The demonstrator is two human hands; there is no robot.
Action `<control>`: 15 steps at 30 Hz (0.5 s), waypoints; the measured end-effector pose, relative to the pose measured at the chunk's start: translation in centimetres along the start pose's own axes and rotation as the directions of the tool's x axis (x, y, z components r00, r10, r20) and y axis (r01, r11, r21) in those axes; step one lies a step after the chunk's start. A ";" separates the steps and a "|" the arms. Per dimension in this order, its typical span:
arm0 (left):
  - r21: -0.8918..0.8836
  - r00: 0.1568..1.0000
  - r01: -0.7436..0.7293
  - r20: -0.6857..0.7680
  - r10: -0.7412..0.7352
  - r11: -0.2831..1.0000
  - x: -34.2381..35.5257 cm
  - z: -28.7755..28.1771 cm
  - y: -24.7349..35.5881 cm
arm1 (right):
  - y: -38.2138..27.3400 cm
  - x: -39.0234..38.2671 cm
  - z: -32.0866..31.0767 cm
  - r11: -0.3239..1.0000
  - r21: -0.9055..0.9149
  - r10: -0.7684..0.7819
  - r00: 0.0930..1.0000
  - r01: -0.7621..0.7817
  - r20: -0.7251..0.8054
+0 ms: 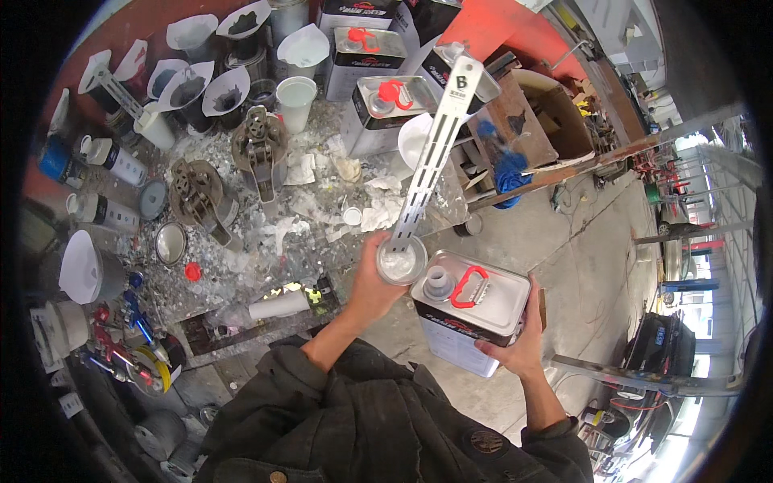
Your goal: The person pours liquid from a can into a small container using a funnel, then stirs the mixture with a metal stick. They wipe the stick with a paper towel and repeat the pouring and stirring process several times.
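Observation:
My left hand (372, 286) grips a small clear cup (401, 266) with pale contents, held over the bench's front edge. A long white slotted mixing stick (431, 145) stands tilted in the cup, leaning up to the right. My right hand (519, 342) is wrapped round a rectangular metal can (455, 338) with a red handle and an open-looking translucent spout on top. The can is upright, just right of the cup, over the floor.
The stained bench (290, 241) holds several cups with paper filters (185, 92), square cans (378, 121), two metal dispensers, bottles and scraps. Spray guns (129, 338) hang at left. A cardboard box (555, 121) sits at upper right; cars (656, 354) stand in the workshop beyond.

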State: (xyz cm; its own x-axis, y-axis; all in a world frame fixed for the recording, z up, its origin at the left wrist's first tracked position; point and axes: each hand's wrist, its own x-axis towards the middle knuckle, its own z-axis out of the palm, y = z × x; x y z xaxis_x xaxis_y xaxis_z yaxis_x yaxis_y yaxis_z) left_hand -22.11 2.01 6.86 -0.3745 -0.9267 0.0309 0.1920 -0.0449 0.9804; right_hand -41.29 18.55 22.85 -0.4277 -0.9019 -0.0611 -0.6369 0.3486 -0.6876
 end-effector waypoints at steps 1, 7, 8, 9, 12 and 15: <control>0.064 1.000 -0.017 -0.011 0.018 0.998 -0.2 -0.1 0.3 | -0.2 0.1 0.1 1.000 0.009 0.007 1.000 -0.008 0.015; 0.033 1.000 0.011 -0.014 -0.011 0.999 -0.5 -0.5 -1.7 | -2.4 1.0 -0.1 0.988 -0.146 -0.037 0.996 0.049 0.084; 0.030 1.000 0.014 -0.013 -0.014 0.999 -0.5 -0.6 -1.8 | -2.9 1.2 -0.2 0.981 -0.187 -0.040 0.995 0.057 0.093; 0.033 1.000 0.008 -0.016 -0.007 0.999 -0.5 -0.7 -1.9 | -3.4 1.4 -0.3 0.971 -0.228 -0.042 0.994 0.065 0.103; 0.079 0.999 -0.032 -0.017 0.034 0.996 -0.6 -1.0 -1.5 | -4.6 1.8 -0.4 0.956 -0.280 -0.047 0.988 0.086 0.144; 0.164 0.994 -0.101 -0.010 0.104 0.981 -0.6 -1.2 -1.3 | -5.5 2.3 -0.5 0.949 -0.294 -0.061 0.982 0.113 0.180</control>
State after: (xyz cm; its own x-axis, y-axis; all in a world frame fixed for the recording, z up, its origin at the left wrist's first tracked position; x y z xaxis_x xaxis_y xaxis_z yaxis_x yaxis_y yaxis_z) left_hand -21.02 2.17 5.32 -0.3436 -0.9299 0.1311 0.0780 0.1109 0.9908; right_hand -39.09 14.66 26.80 -0.2651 -0.9528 -0.1481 -0.8413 0.3036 -0.4472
